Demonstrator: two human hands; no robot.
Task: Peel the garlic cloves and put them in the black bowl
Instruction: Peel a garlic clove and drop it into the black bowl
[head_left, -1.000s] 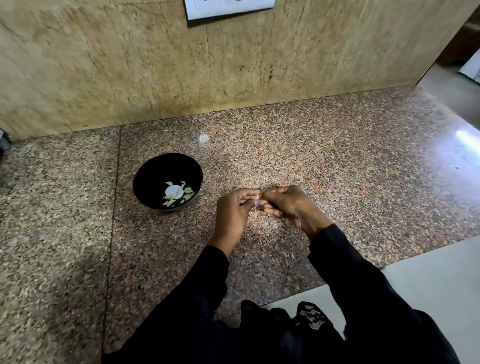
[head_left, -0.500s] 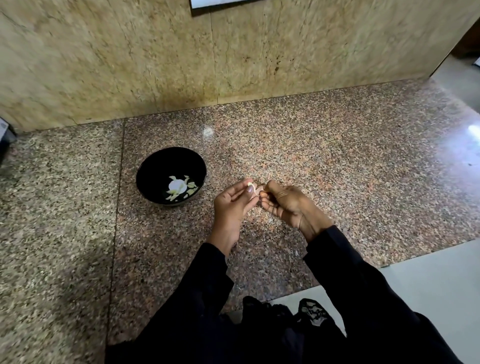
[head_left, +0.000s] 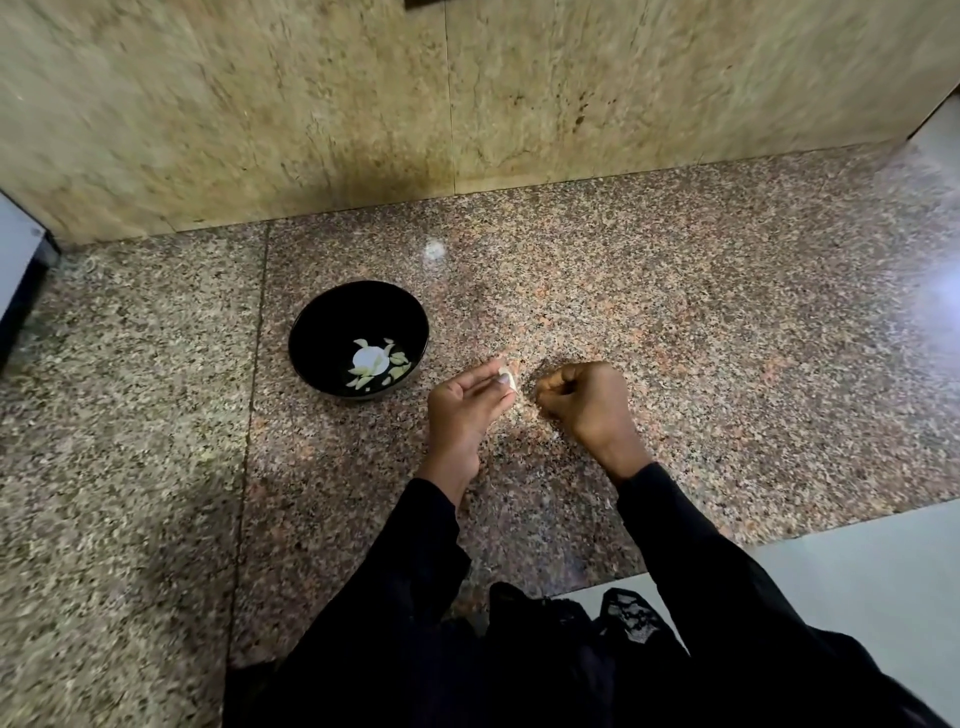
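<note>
left hand (head_left: 470, 402) pinches a pale garlic clove (head_left: 508, 378) at its fingertips; right hand (head_left: 582, 400) curled, contents cannot be told. black bowl (head_left: 317, 332) sits just beyond, left. advise checking no skin clings, then a short, low carry over the rim.

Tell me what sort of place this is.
Most likely a home kitchen. A speckled granite counter runs along a stone-tiled wall, and a black bowl stands on it beside the left hand, which pinches a garlic clove.
</note>
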